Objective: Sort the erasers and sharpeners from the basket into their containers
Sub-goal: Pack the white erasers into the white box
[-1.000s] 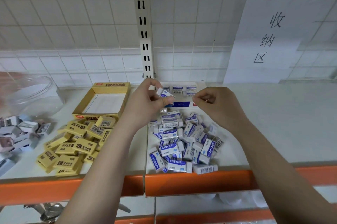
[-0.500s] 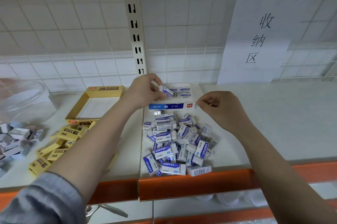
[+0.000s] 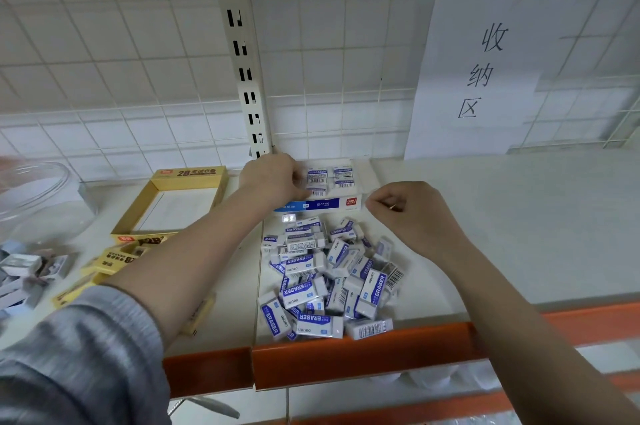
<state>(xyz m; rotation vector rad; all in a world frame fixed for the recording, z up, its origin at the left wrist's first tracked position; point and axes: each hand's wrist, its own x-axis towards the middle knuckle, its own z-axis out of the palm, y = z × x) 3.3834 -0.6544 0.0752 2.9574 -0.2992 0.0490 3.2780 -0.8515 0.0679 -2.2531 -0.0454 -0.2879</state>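
A white and blue eraser box [image 3: 322, 204] stands at the back of the shelf with a few white and blue erasers [image 3: 343, 175] lying in it. My left hand [image 3: 273, 178] reaches into the box's left side and pinches one eraser [image 3: 317, 189] low among the others. My right hand [image 3: 412, 213] hovers just right of the box with its fingers curled; I see nothing in it. A loose pile of the same erasers [image 3: 329, 272] lies in front of the box.
An open yellow box [image 3: 187, 175] sits to the left, with yellow erasers [image 3: 117, 258] scattered before it. Grey sharpeners [image 3: 20, 265] and a clear jar [image 3: 34, 196] are at far left. The orange shelf lip [image 3: 346, 352] runs along the front. A slotted upright [image 3: 242, 54] stands behind.
My left hand has carried the eraser forward and down into the blue box. My right hand has stayed curled beside the box.
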